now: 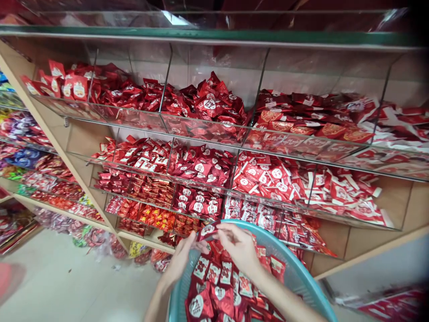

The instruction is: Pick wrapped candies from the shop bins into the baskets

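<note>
Just above the rim of a turquoise plastic basket (pixel 306 273), a small dark red wrapped packet (pixel 207 230) with a white label is held between both hands. My right hand (pixel 238 248) pinches its right end, thumb and fingers closed. On the packet's left side is my left hand (pixel 184 255), its thumb at the edge and its fingers partly under the wrapper. Beneath the hands, the basket holds many red packets (pixel 221 297), some with white heart-shaped labels and others with pictures on them. My right forearm hides part of the basket's contents.
Ahead stands a wooden shelf unit (pixel 365 250) with clear divided bins of red packets (pixel 201 165) in several tiers. A glass shelf edge (pixel 214 36) crosses the top. Colourful sweets (pixel 25 125) fill bins at left. Bagged goods (pixel 90 235) lie on the pale floor (pixel 100 286).
</note>
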`<state>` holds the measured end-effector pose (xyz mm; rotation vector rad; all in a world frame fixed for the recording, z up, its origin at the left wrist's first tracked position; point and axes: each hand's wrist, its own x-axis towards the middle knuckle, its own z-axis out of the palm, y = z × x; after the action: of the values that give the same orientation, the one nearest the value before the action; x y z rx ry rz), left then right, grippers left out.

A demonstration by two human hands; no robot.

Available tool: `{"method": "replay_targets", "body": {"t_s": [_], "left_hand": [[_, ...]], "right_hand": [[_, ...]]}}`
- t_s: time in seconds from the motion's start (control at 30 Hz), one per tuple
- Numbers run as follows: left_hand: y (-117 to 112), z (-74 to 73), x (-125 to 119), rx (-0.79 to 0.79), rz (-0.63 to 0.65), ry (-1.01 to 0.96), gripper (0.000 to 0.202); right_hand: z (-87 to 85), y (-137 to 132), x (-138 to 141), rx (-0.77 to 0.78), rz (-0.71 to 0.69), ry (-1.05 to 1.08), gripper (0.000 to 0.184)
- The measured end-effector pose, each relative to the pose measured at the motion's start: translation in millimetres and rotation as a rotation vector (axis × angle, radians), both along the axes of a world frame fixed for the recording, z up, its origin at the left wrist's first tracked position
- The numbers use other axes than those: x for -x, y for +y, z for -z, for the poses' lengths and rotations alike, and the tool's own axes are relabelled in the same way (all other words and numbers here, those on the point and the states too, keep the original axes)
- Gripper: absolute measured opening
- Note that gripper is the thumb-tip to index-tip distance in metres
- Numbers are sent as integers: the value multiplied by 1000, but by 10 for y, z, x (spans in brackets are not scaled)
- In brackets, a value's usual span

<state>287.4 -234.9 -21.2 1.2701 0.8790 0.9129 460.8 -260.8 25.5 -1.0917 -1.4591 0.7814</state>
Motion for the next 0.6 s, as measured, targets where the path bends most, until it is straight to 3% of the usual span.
{"method": "replay_targets", "body": {"t_s": [0.1,0.23,0.37,0.5,0.6], "left_hand": [[-19,-61,-5,-22,-9,23,49],[-27,-126,-13,-146,8,78,36],[-17,-84,-12,-177,55,58,32],[-2,10,3,-211,46,89,32],[8,54,10,-230,54,118,33]], "right_hand": [[265,-106,-5,87,25,58,16],[449,-163,20,153,68,152,16],[510,-170,54,282,102,360,24],[505,-118,69,561,96,551,36],[514,-71,65,608,124,601,34]]}}
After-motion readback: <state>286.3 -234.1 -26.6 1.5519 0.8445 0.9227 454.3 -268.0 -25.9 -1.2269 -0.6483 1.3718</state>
